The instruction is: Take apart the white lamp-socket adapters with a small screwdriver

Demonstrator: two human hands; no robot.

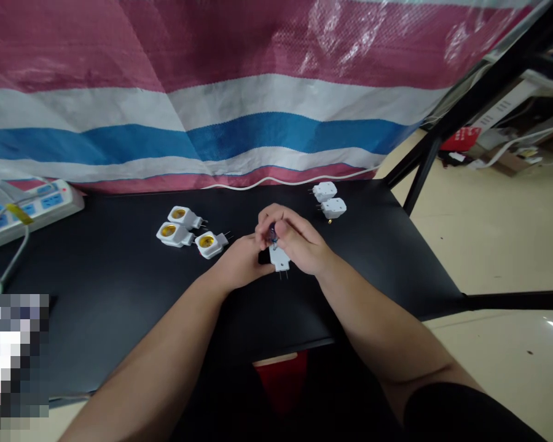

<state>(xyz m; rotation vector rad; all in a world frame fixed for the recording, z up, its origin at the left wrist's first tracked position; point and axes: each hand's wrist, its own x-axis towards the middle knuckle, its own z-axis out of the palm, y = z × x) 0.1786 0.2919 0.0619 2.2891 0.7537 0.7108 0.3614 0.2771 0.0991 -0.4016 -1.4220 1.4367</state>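
My left hand (242, 261) is closed around the side of a white plug-in lamp holder (280, 260), whose two metal prongs point toward me. Over it, my right hand (299, 240) pinches the dark purple-blue handle of a screwdriver (273, 232). Its thin shaft reaches down to the holder, though fingers hide part of both. To the left lie more white lamp holders with gold threaded sockets: a nearer holder (207, 243), a middle holder (169, 232) and a rear holder (179, 215). On the right are two white plug pieces, the front piece (333, 207) and the back piece (325, 191).
The black tabletop (120, 307) backs onto a striped plastic sheet (239, 132). A white power strip (69, 205) with cables sits at the left, above a pixelated patch. A thin white cable (276, 180) runs along the back edge. Black frame bars (426, 175) stand at the right.
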